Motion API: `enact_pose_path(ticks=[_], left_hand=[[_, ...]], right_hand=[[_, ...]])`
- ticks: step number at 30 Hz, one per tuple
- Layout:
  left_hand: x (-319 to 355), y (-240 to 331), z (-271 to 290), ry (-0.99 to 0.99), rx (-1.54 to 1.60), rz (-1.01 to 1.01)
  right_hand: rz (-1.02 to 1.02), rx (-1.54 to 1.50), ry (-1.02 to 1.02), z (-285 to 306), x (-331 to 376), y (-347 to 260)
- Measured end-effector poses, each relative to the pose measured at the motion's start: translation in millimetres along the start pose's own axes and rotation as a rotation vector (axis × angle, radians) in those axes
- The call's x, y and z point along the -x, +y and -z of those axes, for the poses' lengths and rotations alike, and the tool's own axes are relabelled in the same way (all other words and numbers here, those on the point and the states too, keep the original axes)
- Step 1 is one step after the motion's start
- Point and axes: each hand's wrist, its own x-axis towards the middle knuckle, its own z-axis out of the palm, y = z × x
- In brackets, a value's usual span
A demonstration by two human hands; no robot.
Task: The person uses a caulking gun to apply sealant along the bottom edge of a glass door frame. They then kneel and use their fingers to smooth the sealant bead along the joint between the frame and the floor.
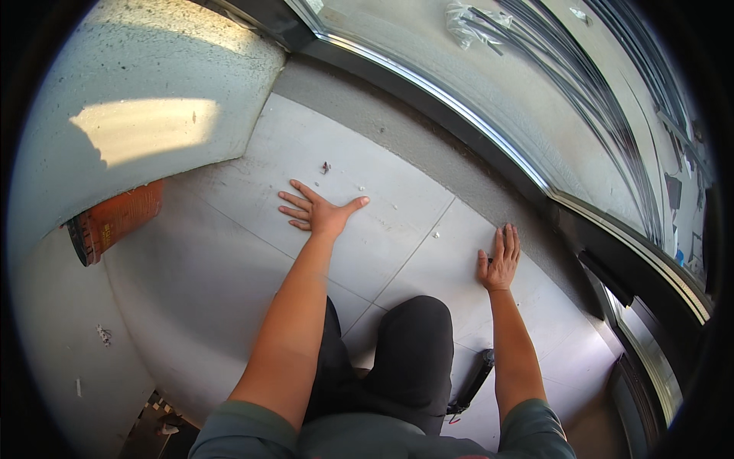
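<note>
My left hand (323,214) is over the pale floor tiles (413,222), its fingers and thumb spread wide, with nothing in it. My right hand (501,262) lies flat near the tiles' edge, beside a grey strip (382,126) along the window frame. Its fingers point away from me, stretched out and close together. A small dark spot shows by its thumb, too small to name. Between my right forearm and my knee lies a long black tool (478,376), partly hidden; its kind is unclear. Small dark debris (326,167) lies just beyond my left hand.
An orange-red bucket (126,218) lies tilted at the left wall (168,61). A dark window frame (428,99) runs diagonally from the top to the right. Behind the glass are long dark strips (581,84) and crumpled clear plastic (470,24). White crumbs (436,235) dot the tiles.
</note>
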Motion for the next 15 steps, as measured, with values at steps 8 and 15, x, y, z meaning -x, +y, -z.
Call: enact_pose_path(ticks=[8,15], left_hand=[[2.5,3.7,8.4,-0.026,0.025,0.003],[3.1,2.7,5.8,-0.027,0.034,0.0]], right_hand=[[-0.055,-0.013,0.092,-20.4,-78.6,-60.1],[-0.123,0.034,0.116,-32.8,-93.1,-82.2]])
